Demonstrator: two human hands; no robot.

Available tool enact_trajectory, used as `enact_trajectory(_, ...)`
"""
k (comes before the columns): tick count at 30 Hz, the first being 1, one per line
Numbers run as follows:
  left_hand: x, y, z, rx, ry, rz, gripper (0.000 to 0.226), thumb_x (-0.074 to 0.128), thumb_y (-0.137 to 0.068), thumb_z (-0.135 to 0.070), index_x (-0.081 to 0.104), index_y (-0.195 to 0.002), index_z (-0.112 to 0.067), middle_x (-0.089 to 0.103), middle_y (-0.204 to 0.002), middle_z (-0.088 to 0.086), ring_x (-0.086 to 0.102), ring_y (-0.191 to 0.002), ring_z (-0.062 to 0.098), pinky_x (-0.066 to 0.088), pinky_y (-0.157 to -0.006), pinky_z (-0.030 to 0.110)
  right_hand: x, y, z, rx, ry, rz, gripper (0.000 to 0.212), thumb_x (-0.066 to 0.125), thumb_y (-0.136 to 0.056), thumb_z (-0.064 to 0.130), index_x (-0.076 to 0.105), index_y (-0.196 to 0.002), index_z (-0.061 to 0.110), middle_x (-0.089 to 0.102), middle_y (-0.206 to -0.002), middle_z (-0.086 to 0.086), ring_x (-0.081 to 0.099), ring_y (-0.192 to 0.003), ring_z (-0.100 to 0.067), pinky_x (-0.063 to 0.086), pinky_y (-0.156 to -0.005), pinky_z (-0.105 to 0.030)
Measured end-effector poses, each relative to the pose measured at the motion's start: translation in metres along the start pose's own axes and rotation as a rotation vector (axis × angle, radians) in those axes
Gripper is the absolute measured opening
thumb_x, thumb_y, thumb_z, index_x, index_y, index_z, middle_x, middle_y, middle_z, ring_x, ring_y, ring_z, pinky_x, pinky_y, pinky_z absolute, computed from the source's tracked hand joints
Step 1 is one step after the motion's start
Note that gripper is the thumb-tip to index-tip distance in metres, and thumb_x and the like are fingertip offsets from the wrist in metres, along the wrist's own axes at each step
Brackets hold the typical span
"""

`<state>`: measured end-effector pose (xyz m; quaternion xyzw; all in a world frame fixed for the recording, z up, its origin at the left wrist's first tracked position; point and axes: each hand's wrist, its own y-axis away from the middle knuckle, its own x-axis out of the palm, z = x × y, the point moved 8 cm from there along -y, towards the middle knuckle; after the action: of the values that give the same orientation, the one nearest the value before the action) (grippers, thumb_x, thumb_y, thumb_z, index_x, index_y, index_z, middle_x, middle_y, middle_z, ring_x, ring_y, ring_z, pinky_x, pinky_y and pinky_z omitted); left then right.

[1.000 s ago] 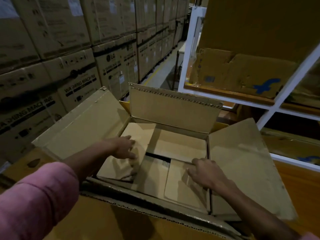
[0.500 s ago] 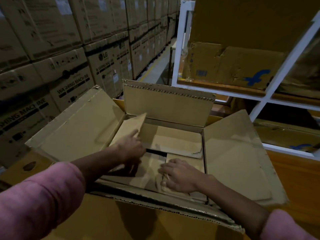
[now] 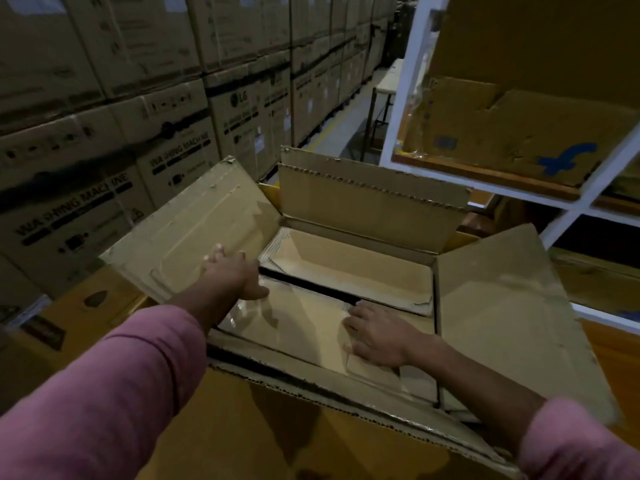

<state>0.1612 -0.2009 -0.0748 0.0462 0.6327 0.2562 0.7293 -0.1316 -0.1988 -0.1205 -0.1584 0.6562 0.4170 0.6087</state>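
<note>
An open cardboard box (image 3: 502,306) stands in front of me with its four top flaps spread outward. Inside, flat inner cardboard flaps (image 3: 346,268) lie across the bottom with a dark gap between them. My left hand (image 3: 232,271) reaches to the box's left side, fingers straight against the left outer flap (image 3: 180,237). With spread fingers, my right hand (image 3: 374,336) presses flat on the near inner flap (image 3: 304,323).
Stacked washing-machine cartons (image 3: 104,140) form a wall on the left. A white shelf frame (image 3: 401,98) with worn cartons (image 3: 502,129) stands to the right. A narrow aisle (image 3: 346,129) runs back between them. The box rests on a yellow-brown carton (image 3: 242,427).
The inner left flap that my left hand held up now lies flat. My left hand moved up and left to the outer flap. My right hand stays pressed on the near inner flap.
</note>
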Motion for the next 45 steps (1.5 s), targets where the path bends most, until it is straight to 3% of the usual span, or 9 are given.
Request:
enact_trajectory(6, 0.014, 0.014, -0.004, 0.011, 0.020, -0.040, 0.084, 0.055, -0.092, -0.063, 0.026, -0.160, -0.023, 0.012, -0.169, 0.012, -0.008, -0.150, 0.056, 0.007, -0.119, 0.072, -0.016, -0.008, -0.007, 0.190, -0.066, -0.026, 0.076, 0.042, -0.101, 0.058, 0.007, -0.163, 0.029, -0.011, -0.171, -0.008, -0.005, -0.156, -0.036, 0.012, -0.123, -0.059)
enact_trajectory(11, 0.005, 0.012, -0.013, 0.102, 0.051, -0.008, 0.073, 0.051, -0.096, -0.062, 0.033, -0.156, -0.025, 0.015, -0.169, 0.010, 0.010, -0.151, 0.052, 0.016, -0.115, 0.074, -0.069, -0.008, -0.032, 0.251, -0.096, -0.255, 0.082, 0.042, -0.100, 0.062, -0.002, -0.163, 0.031, -0.036, -0.164, -0.001, -0.027, -0.152, -0.030, 0.000, -0.124, -0.058)
enact_trajectory(17, -0.013, 0.004, -0.060, 0.305, 0.044, 0.100, 0.078, 0.051, -0.098, -0.061, 0.030, -0.159, -0.016, 0.019, -0.169, 0.010, 0.030, -0.150, 0.033, 0.032, -0.119, 0.050, -0.112, -0.028, -0.080, 0.306, -0.074, -0.286, 0.079, 0.040, -0.102, 0.060, 0.004, -0.164, 0.027, -0.031, -0.166, -0.003, -0.025, -0.153, -0.030, -0.004, -0.124, -0.059)
enact_trajectory(22, -0.053, 0.003, -0.108, 0.359, 0.202, 0.121, 0.073, 0.058, -0.098, -0.051, 0.035, -0.156, -0.014, 0.044, -0.155, 0.012, 0.047, -0.138, 0.030, 0.043, -0.111, 0.044, -0.127, -0.049, -0.120, 0.372, -0.083, -0.279, 0.078, 0.041, -0.102, 0.059, 0.011, -0.164, 0.023, -0.017, -0.170, -0.001, -0.023, -0.154, -0.032, -0.009, -0.122, -0.058)
enact_trajectory(24, -0.068, 0.000, -0.125, 0.344, 0.298, 0.142, 0.068, 0.059, -0.099, -0.049, 0.039, -0.154, -0.017, 0.051, -0.148, 0.012, 0.054, -0.130, 0.029, 0.049, -0.105, 0.043, -0.132, -0.056, -0.136, 0.401, -0.084, -0.272, 0.078, 0.044, -0.101, 0.058, 0.016, -0.163, 0.022, -0.011, -0.171, 0.003, -0.018, -0.155, -0.032, -0.004, -0.123, -0.060)
enact_trajectory(31, -0.070, -0.004, -0.200, 0.410, 0.318, 0.196, 0.067, 0.053, -0.102, -0.050, 0.040, -0.153, -0.008, 0.044, -0.156, 0.013, 0.045, -0.139, 0.031, 0.040, -0.110, 0.039, -0.138, -0.059, -0.157, 0.394, -0.044, -0.280, 0.080, 0.056, -0.096, 0.054, 0.023, -0.160, 0.020, 0.004, -0.170, 0.007, -0.002, -0.156, -0.029, 0.020, -0.119, -0.063)
enact_trajectory(37, -0.054, -0.006, -0.230, 0.426, 0.383, 0.232, 0.041, 0.055, -0.102, -0.040, 0.064, -0.127, -0.009, 0.065, -0.131, 0.014, 0.059, -0.108, 0.027, 0.043, -0.088, 0.032, -0.130, -0.053, -0.157, 0.355, -0.064, -0.269, 0.087, 0.060, -0.096, 0.049, 0.011, -0.163, 0.020, -0.008, -0.170, 0.010, -0.012, -0.156, -0.028, 0.018, -0.119, -0.065)
enact_trajectory(41, -0.044, -0.001, -0.239, 0.376, 0.552, 0.277, 0.028, 0.055, -0.103, -0.033, 0.064, -0.114, -0.008, 0.064, -0.109, 0.009, 0.059, -0.097, 0.024, 0.045, -0.080, 0.032, -0.130, -0.046, -0.155, 0.326, -0.071, -0.275, 0.085, 0.060, -0.097, 0.047, 0.012, -0.162, 0.021, -0.005, -0.171, 0.006, -0.013, -0.156, -0.027, 0.013, -0.121, -0.063)
enact_trajectory(45, -0.077, 0.016, -0.231, 0.266, 0.800, 0.067, 0.022, 0.048, -0.103, -0.017, 0.065, -0.102, -0.003, 0.060, -0.091, 0.007, 0.058, -0.085, 0.023, 0.043, -0.069, 0.031, -0.141, -0.034, -0.156, 0.277, -0.160, -0.297, 0.064, 0.050, -0.102, 0.045, 0.030, -0.158, 0.020, 0.011, -0.170, -0.002, 0.002, -0.157, -0.029, 0.014, -0.122, -0.057)
